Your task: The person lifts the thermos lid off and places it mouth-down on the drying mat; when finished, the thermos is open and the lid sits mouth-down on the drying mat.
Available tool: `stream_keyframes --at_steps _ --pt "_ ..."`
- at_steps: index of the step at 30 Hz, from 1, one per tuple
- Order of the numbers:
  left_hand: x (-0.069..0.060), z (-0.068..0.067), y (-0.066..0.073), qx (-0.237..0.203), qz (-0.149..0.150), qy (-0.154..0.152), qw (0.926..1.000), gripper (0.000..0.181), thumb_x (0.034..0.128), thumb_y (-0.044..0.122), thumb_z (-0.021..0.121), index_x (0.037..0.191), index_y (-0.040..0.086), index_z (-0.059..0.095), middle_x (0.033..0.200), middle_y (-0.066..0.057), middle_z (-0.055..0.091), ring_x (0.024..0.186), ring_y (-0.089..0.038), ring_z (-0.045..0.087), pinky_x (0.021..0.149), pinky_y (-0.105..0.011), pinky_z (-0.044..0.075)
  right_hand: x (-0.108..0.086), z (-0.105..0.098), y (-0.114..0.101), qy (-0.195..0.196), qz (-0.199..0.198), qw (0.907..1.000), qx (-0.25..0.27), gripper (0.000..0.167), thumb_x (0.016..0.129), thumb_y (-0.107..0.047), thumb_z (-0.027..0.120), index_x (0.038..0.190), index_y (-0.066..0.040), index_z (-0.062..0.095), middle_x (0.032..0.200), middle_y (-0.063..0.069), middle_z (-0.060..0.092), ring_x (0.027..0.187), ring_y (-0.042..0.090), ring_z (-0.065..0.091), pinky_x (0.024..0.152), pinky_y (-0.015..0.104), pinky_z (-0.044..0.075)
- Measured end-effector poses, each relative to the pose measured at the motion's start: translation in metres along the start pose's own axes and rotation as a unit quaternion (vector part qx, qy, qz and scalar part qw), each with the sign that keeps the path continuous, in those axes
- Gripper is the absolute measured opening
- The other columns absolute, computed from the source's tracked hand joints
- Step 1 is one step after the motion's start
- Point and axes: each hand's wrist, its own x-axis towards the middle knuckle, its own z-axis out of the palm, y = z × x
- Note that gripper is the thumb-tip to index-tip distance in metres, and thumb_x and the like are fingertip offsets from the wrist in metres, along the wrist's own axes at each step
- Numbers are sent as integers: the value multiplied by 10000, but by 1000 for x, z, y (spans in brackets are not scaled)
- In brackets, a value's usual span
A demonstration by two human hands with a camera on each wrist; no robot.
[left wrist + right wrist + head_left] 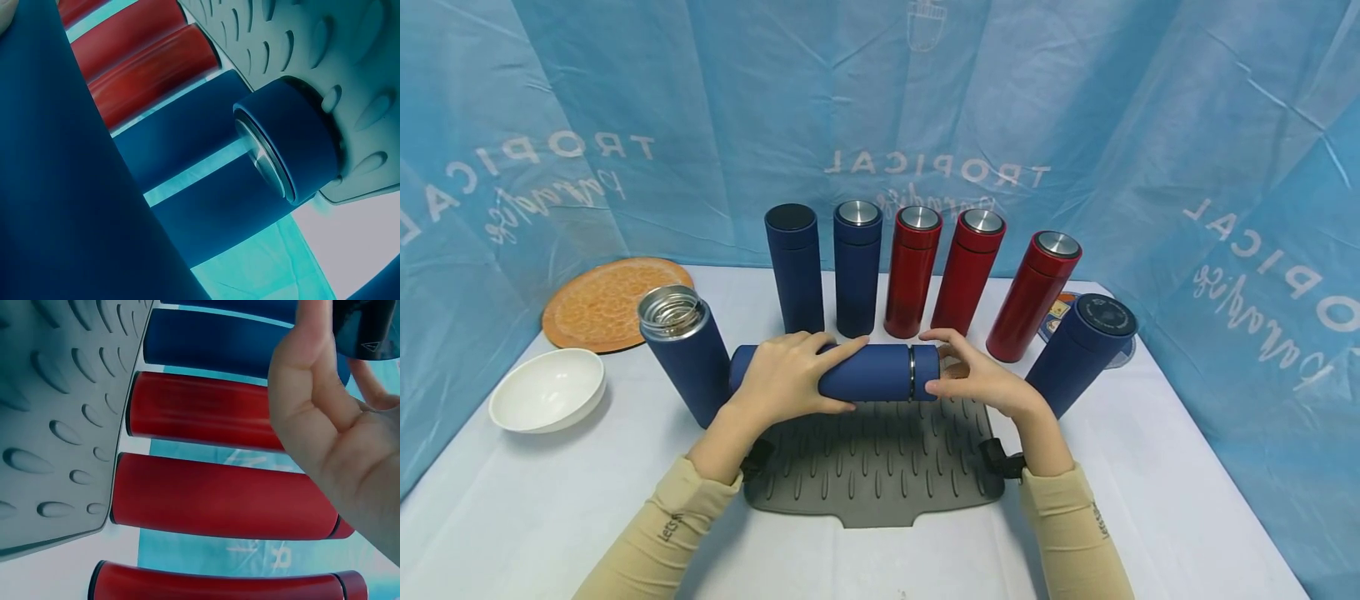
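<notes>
A blue thermos bottle (872, 372) lies level above a grey studded mat (880, 467). My left hand (786, 371) grips its body from above, thumb toward me. My right hand (977, 375) pinches the end piece at its right, beside a shiny band; the right wrist view shows a black end face with a small triangle mark. A blue lid (290, 140) with a silver top stands on the mat in the left wrist view, hidden behind the held bottle in the head view. Left of my left hand stands an open blue bottle (688, 358) with a bare steel mouth.
Behind stand two blue bottles (796, 275) and three red bottles (913, 275). Another blue bottle (1078, 350) is near my right hand, before a patterned mat (1123, 358). A white bowl (546, 392) and an orange round board (613, 300) are at left. Blue curtains enclose the table.
</notes>
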Motion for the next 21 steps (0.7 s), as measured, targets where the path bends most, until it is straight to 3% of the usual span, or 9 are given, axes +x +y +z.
stream_keyframes --at_steps 5,9,12,15,18,21 --pt "0 0 0 1 18 -3 10000 853 568 635 758 1311 286 525 954 -48 647 785 -232 628 637 -381 530 0 -1 1 -107 -104 9998 -165 834 765 -234 726 1422 -264 214 1333 139 344 1093 354 504 847 432 479" --pt "1 0 0 17 4 -22 10000 853 565 626 764 1312 290 524 960 -47 647 786 -232 626 637 -380 528 1 -1 1 -108 182 9998 -50 750 878 -391 572 1452 -280 102 1436 149 215 1214 396 399 878 513 455" --pt "2 1 1 42 18 -21 10000 853 564 626 766 1311 295 524 964 -49 648 787 -234 625 643 -381 528 4 1 0 -50 524 9986 -12 653 926 -563 336 1443 -202 163 1329 216 403 1085 366 536 846 521 469" --pt "2 2 1 99 50 -6 9999 854 561 624 768 1312 300 521 970 -55 648 787 -243 628 648 -387 531 7 4 1 -103 844 9964 -47 798 906 -652 164 1301 -20 449 947 199 645 807 282 659 774 463 496" --pt "2 3 2 151 65 1 9999 854 562 630 765 1312 304 518 974 -61 647 787 -251 633 651 -391 533 9 6 2 -137 1005 9948 -5 867 912 -644 150 1045 74 617 738 136 679 670 214 667 712 417 503" --pt "2 4 3 178 32 -43 9998 850 570 641 752 1314 306 514 983 -61 647 792 -251 634 657 -389 534 10 7 2 -76 1027 9946 119 709 936 -584 241 1155 26 529 729 131 670 630 201 660 674 385 498"
